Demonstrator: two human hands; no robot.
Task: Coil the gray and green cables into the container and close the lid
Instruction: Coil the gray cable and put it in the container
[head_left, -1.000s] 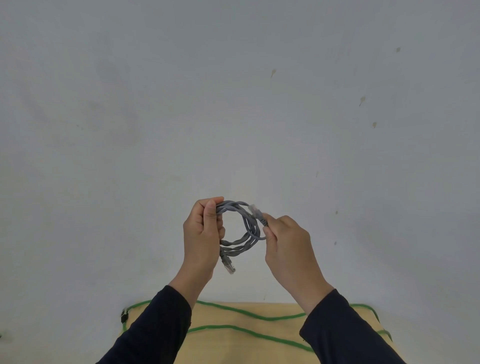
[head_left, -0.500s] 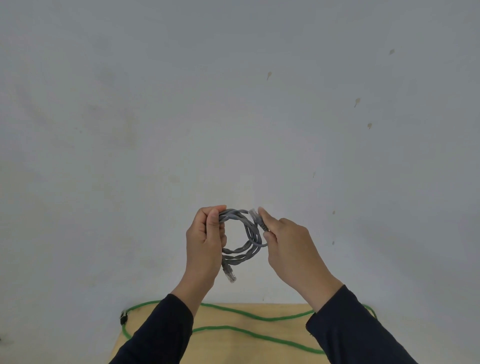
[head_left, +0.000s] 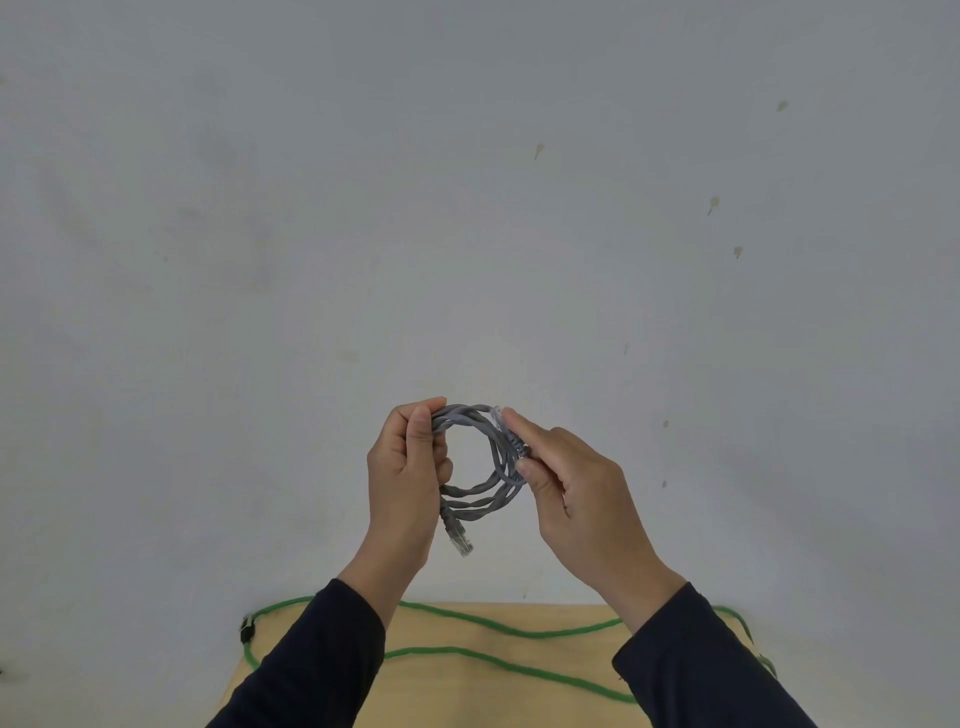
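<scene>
The gray cable (head_left: 485, 491) is wound into a small round coil held up in front of a pale wall. My left hand (head_left: 408, 480) grips the coil's left side, and one clear plug hangs down below it. My right hand (head_left: 569, 486) pinches the coil's right side, where the other plug end sticks up by my fingertips. The green cable (head_left: 498, 662) lies loose in long waves across the wooden table (head_left: 467, 696) below my arms. No container or lid is in view.
A black plug (head_left: 247, 630) of the green cable hangs at the table's far left corner. The pale wall (head_left: 467, 208) fills most of the view behind the table. Dark sleeves cover both forearms.
Both hands with the gray coil have stayed together, and the right fingers have shifted slightly along the coil's right side. The view has tilted a little, showing less of the table.
</scene>
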